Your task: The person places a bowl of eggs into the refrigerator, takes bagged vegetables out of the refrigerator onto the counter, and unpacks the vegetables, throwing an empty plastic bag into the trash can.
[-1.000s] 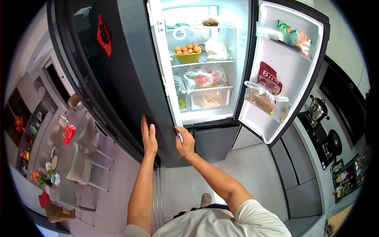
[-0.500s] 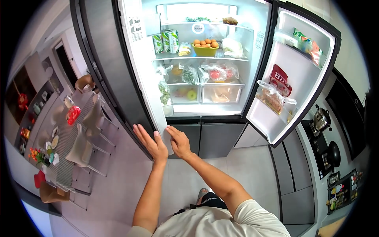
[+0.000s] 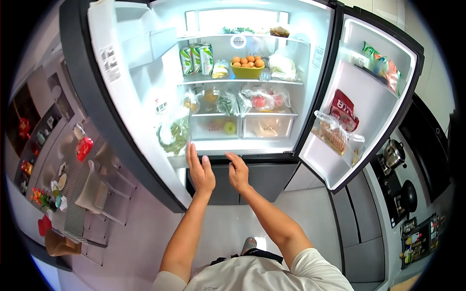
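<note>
A fridge (image 3: 223, 147) stands with both upper doors open. My left hand (image 3: 202, 174) is raised with fingers stretched, just by the lower bin of the left door (image 3: 111, 104); whether it touches the bin I cannot tell. Nothing is in it. To its right, my right hand (image 3: 239, 173) hovers before the lower front of the fridge, empty, with fingers apart and slightly bent. Leafy greens (image 3: 173, 136) in clear wrap sit in the left door. On the shelves are brown eggs (image 3: 248, 61) in a yellow-green bowl (image 3: 247, 72), several cans (image 3: 196, 58) and bagged produce (image 3: 264, 100).
The right door (image 3: 335, 68) stands wide, holding a red packet (image 3: 344, 110) and a bagged food (image 3: 334, 133). A dining table (image 3: 80, 203) with chairs (image 3: 92, 191) is at left. At right are a steel pot (image 3: 394, 154) and a black pan (image 3: 408, 196).
The left door has swung further open to the left, showing its inner bins. My right hand has come off the door's edge and moved right; my left hand is now nearer the door bin.
</note>
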Motion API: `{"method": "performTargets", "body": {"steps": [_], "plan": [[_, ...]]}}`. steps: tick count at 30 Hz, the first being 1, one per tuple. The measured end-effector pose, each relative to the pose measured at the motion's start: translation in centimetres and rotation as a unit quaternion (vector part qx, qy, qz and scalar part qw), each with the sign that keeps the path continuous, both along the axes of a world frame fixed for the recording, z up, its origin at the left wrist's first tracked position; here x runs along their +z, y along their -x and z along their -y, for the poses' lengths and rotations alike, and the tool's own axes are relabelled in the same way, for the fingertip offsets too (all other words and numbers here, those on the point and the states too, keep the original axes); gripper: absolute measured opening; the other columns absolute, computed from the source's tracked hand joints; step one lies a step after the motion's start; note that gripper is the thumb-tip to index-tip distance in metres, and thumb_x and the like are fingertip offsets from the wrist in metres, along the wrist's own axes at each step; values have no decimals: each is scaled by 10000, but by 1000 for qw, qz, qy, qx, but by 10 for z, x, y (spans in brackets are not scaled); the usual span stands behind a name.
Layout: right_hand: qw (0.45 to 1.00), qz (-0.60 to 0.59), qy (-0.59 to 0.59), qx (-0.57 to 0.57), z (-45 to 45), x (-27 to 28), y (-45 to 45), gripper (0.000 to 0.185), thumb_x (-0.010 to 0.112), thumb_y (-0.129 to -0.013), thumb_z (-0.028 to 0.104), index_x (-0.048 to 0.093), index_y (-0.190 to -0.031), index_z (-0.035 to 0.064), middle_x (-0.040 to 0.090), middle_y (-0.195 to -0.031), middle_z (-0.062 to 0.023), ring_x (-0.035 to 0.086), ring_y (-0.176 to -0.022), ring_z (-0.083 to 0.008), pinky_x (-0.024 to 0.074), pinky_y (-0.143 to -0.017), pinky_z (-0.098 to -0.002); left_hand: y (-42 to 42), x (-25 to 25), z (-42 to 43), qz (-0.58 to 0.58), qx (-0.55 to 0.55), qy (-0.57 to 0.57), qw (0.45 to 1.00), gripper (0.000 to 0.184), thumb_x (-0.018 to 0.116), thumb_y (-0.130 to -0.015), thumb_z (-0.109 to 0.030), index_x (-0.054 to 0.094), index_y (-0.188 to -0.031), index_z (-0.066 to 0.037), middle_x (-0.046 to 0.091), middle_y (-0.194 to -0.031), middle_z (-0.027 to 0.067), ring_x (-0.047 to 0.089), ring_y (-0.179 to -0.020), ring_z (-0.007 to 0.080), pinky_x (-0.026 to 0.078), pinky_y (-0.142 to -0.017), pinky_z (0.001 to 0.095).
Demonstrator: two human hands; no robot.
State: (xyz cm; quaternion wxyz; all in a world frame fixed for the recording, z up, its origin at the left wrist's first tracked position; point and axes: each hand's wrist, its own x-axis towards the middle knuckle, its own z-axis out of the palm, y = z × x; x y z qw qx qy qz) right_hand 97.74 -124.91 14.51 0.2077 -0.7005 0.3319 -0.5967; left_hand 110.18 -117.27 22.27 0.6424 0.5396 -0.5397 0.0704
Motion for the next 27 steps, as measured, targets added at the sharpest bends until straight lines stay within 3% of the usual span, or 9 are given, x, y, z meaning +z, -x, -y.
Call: {"method": "performTargets", "body": {"steps": [3, 5, 11, 12, 16, 19, 25, 27], "plan": [[1000, 23, 5, 0, 33, 7, 11, 453, 520, -885, -96, 689, -1264, 84, 687, -1280, -147, 654, -1175, -333, 523, -987, -381, 4, -3, 9, 13, 79, 14, 997, 497, 478, -1066, -216, 436, -1481, 54, 366, -1558, 273, 374, -1430, 450, 301, -1184, 506], [1000, 25, -3, -1, 58, 10, 13, 458, 514, -883, -98, 688, -1266, 83, 686, -1279, -152, 655, -1169, -336, 524, -979, -382, 9, -5, 18, 26, 146, 42, 988, 476, 501, -1051, -220, 481, -1450, 39, 417, -1499, 252, 427, -1371, 418, 305, -1158, 512], [999, 41, 33, 1, 113, 31, 13, 452, 523, -886, -86, 688, -1269, 88, 692, -1254, -164, 658, -1159, -338, 522, -978, -383, 10, 10, 103, 14, 40, 18, 999, 457, 486, -1055, -206, 483, -1451, 22, 444, -1497, 245, 441, -1383, 406, 322, -1159, 478], [999, 37, 36, 2, 119, 38, 17, 447, 523, -885, -82, 687, -1265, 89, 694, -1252, -160, 659, -1156, -337, 519, -984, -385, 7, 11, 124, 27, 53, 26, 998, 461, 504, -1054, -228, 497, -1457, -3, 464, -1493, 251, 475, -1347, 429, 360, -1112, 501], [1000, 13, 5, -12, 146, 39, 30, 436, 521, -880, -71, 682, -1255, 80, 693, -1255, -157, 652, -1166, -337, 506, -1009, -391, -1, 13, 179, 41, 53, 4, 998, 471, 503, -1040, -212, 493, -1467, -14, 465, -1515, 231, 480, -1349, 418, 357, -1119, 499], [998, -25, -44, -29, 169, 23, 39, 464, 561, -862, -23, 679, -1290, 111, 649, -1343, -161, 608, -1236, -352, 483, -1053, -412, -1, -9, 211, 50, 52, -36, 997, 483, 508, -1026, -201, 489, -1476, -25, 453, -1533, 227, 472, -1366, 416, 354, -1118, 500], [972, -180, -121, -85, 234, 13, 20, 568, 681, -805, 109, 661, -1369, 174, 470, -1523, -258, 482, -1383, -388, 411, -1142, -438, -3, -32, 240, 52, 35, -93, 994, 493, 520, -1012, -187, 480, -1477, -29, 465, -1524, 205, 470, -1382, 397, 354, -1125, 494], [969, -181, -137, -99, 259, 3, 11, 602, 697, -801, 125, 630, -1399, 121, 433, -1551, -276, 468, -1403, -380, 399, -1154, -450, -6, -37, 246, 53, 30, -112, 992, 497, 527, -1005, -176, 474, -1478, -33, 454, -1534, 192, 470, -1382, 386, 347, -1123, 495]]}}
